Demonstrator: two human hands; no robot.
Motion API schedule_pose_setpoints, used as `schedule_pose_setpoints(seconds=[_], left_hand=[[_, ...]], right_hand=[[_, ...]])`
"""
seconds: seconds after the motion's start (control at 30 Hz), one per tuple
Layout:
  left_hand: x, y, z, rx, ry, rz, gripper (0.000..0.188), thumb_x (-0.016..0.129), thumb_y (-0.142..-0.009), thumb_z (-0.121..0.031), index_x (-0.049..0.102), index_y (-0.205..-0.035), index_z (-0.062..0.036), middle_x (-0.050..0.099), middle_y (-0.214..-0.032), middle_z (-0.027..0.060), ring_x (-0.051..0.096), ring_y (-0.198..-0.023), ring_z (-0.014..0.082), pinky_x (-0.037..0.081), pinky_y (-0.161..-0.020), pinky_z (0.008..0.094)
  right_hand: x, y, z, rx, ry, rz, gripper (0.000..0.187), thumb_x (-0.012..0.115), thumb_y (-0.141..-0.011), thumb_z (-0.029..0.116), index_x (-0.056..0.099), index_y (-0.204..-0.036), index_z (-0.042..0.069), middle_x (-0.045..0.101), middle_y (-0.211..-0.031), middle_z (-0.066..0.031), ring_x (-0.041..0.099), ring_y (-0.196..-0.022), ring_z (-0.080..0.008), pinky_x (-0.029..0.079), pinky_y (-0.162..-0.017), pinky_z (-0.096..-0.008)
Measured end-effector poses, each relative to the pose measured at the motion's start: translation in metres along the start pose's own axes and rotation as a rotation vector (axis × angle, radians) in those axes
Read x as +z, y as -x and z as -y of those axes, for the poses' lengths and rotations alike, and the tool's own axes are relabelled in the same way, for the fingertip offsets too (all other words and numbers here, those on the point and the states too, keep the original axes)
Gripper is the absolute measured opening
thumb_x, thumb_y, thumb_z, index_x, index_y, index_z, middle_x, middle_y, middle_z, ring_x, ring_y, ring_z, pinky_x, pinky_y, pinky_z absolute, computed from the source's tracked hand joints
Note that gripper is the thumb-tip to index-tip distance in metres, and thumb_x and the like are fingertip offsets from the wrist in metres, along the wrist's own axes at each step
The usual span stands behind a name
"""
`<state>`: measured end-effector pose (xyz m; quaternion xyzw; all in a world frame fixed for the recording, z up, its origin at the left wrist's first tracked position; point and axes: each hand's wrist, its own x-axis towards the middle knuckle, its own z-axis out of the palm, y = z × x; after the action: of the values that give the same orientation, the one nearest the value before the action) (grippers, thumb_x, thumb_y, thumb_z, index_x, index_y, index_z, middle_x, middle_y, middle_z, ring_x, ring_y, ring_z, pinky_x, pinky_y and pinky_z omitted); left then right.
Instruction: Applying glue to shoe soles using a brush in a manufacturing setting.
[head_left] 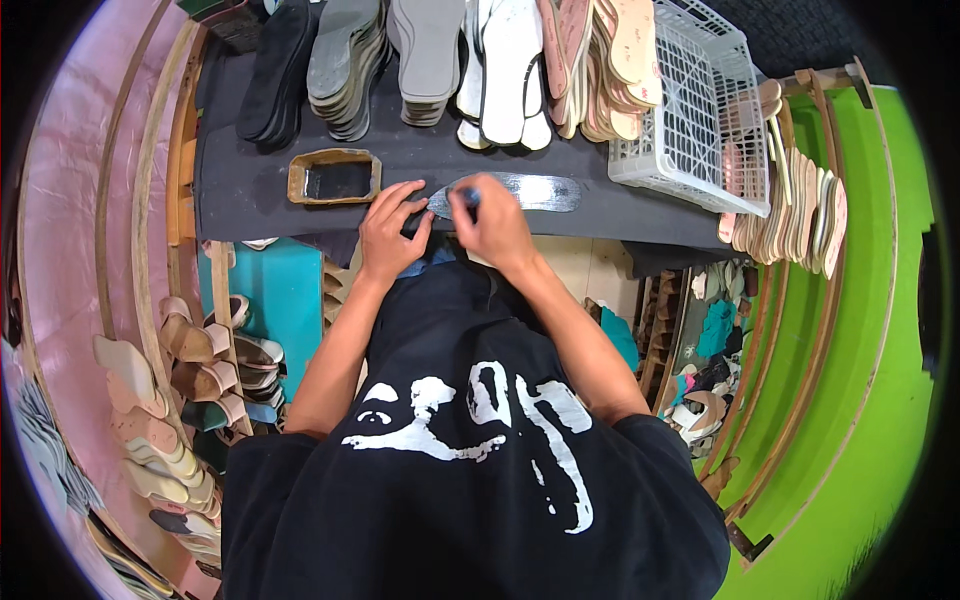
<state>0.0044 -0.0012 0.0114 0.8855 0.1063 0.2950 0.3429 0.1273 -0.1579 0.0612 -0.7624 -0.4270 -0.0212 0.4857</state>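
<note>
We note the dark insole (548,192) lying flat at the upper centre of the frame, its right part glossy. Right hand (492,222) is closed around a small dark tool (471,197) over it; left hand (395,228), thumb and fingers apart, is at its left end, contact unclear. We judge the piece light, thin, bendable, perhaps slick where shiny; we would hold its edges.

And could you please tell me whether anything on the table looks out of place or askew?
The pile of white sole-shaped pieces, at the top middle, looks askew: its lower pieces stick out on both sides, unlike the neater grey stack just left of it. I see no obvious spill.
</note>
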Motion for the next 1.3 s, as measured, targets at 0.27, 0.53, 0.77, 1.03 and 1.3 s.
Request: schedule_pose_setpoints(seconds=[0.27,0.53,0.77,1.03,1.3], left_hand=[[0.0,-0.004,-0.002,0.026,-0.032,0.008,0.018,0.084,-0.082,-0.005,0.078,-0.098,-0.003,0.078,-0.128,0.0087,0.072,-0.121,0.0331,0.056,-0.104,0.0428],[0.001,-0.005,-0.003,0.04,-0.039,0.0,0.016,0.083,-0.082,-0.005,0.078,-0.097,-0.0032,0.078,-0.126,0.0073,0.072,-0.12,0.0321,0.057,-0.101,0.0419],[0.004,-0.004,-0.001,0.041,-0.067,-0.02,0.013,0.079,-0.083,-0.004,0.077,-0.095,-0.0042,0.078,-0.126,0.0046,0.073,-0.116,0.0313,0.059,-0.097,0.0409],[0.009,-0.003,0.0,0.057,-0.133,-0.037,0.01,0.076,-0.082,-0.004,0.075,-0.092,-0.006,0.076,-0.124,0.0021,0.073,-0.111,0.0302,0.059,-0.092,0.0405],[0.007,0.001,0.0,0.041,-0.165,0.004,0.012,0.076,-0.085,-0.005,0.075,-0.097,-0.008,0.076,-0.128,0.0011,0.07,-0.119,0.0296,0.058,-0.095,0.0409]], right_hand=[[0.003,-0.004,-0.002,0.002,-0.077,-0.02,0.019,0.076,-0.094,0.003,0.062,-0.106,-0.002,0.068,-0.088,-0.0199,0.07,-0.075,-0.0394,0.056,-0.067,-0.0459],[-0.002,0.01,0.007,-0.145,-0.021,0.006,0.02,0.076,-0.091,0.003,0.063,-0.107,-0.001,0.066,-0.092,-0.0195,0.068,-0.081,-0.041,0.057,-0.077,-0.0479],[-0.072,0.019,-0.046,0.298,0.216,-0.445,0.02,0.078,-0.098,0.011,0.065,-0.107,-0.002,0.074,-0.086,-0.019,0.077,-0.075,-0.033,0.059,-0.068,-0.0395],[-0.053,0.021,-0.023,0.17,0.254,-0.298,0.012,0.074,-0.094,0.002,0.066,-0.102,0.0,0.068,-0.092,-0.0189,0.07,-0.084,-0.0403,0.056,-0.074,-0.048],[-0.049,0.027,-0.025,0.45,-0.067,-0.256,0.024,0.08,-0.096,0.014,0.067,-0.107,-0.002,0.076,-0.088,-0.0173,0.08,-0.081,-0.0284,0.061,-0.073,-0.0393]])
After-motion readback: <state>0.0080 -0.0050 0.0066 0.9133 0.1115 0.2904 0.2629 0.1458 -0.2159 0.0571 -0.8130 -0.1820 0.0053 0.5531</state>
